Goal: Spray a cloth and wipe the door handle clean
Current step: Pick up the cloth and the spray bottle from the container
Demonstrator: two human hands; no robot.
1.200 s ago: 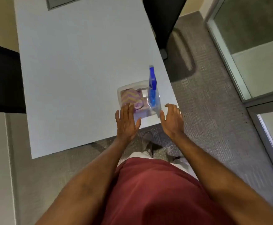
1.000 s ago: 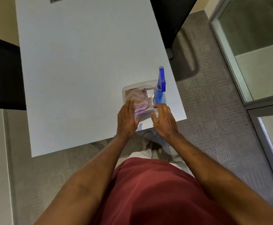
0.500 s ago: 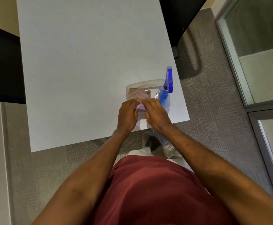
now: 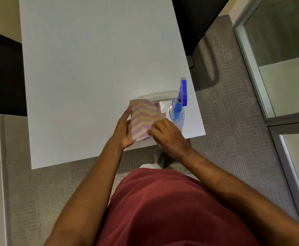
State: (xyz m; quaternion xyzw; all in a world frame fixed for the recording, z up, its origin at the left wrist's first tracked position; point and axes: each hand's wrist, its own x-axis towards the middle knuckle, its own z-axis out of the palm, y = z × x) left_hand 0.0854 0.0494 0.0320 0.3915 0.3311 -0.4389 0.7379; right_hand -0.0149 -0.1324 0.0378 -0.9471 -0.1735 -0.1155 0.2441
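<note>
Both hands hold the folded zigzag cloth [image 4: 142, 119] lifted above the clear plastic bin [image 4: 158, 95]: left hand [image 4: 124, 129] cups its left edge, right hand [image 4: 166, 134] pinches its near-right edge. Spray bottle [image 4: 178, 107] stands in the bin just right of the grip. Risk: the right hand clips the bottle when letting go to reach for it, tipping it off the nearby table [image 4: 92, 68] edge. Door handle not in view.

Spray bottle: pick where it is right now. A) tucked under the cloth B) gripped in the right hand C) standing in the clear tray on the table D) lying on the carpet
C: the spray bottle stands upright in the clear tray on the table, while both hands hold only the cloth.
</note>
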